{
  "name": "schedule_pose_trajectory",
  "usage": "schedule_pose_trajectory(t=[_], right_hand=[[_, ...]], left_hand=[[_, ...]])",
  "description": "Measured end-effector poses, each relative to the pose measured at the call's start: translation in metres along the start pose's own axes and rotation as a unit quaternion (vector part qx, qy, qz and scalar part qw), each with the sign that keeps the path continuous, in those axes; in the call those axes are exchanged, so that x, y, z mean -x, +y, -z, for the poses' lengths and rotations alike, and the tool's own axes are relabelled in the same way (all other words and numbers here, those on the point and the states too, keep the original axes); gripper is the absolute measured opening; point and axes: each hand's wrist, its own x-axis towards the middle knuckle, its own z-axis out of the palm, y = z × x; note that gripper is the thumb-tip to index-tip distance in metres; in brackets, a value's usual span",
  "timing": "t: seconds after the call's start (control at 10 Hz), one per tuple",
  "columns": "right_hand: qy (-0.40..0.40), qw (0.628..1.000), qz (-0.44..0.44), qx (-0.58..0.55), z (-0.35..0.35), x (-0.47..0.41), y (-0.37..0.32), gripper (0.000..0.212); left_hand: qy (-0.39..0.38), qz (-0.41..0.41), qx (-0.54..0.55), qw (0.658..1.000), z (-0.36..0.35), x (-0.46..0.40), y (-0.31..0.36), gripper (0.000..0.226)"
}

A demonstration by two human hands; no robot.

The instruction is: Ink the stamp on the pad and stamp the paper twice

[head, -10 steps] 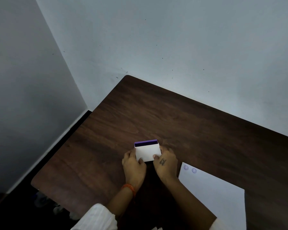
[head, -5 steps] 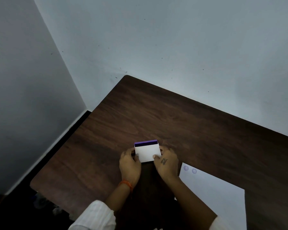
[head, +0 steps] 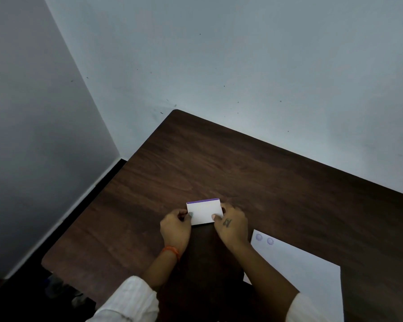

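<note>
A small white box with a purple far edge, the ink pad (head: 204,212), lies flat on the dark wooden table (head: 254,173). My left hand (head: 175,227) grips its left side, thumb on the lid. My right hand (head: 232,225) grips its right side, thumb on the near right corner. The white paper (head: 305,268) lies to the right, near the table's front edge, with two round purple stamp marks (head: 264,239) at its far left corner. No stamp is in view.
The table stands in a corner, with pale walls behind it and to the left. Its left edge drops to a dark floor (head: 33,275). White sleeves cover both forearms at the bottom of the frame.
The purple edge of the pad now shows thinner, the lid lying nearly flat. Both hands stay on the box, the left one shifted slightly left.
</note>
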Motion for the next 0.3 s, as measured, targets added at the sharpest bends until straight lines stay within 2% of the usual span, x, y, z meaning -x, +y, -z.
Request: schedule_pose_trajectory(t=[0.2,0.3], right_hand=[[-0.020,1.000,0.009,0.005,0.006,0.002,-0.001,0.048],[0.010,0.999,0.041,0.022,0.013,0.007,-0.004,0.050]], left_hand=[[-0.019,0.014,0.006,1.000,0.004,-0.005,-0.001,0.027],[0.005,-0.023,-0.002,1.000,0.005,-0.001,0.001,0.028]])
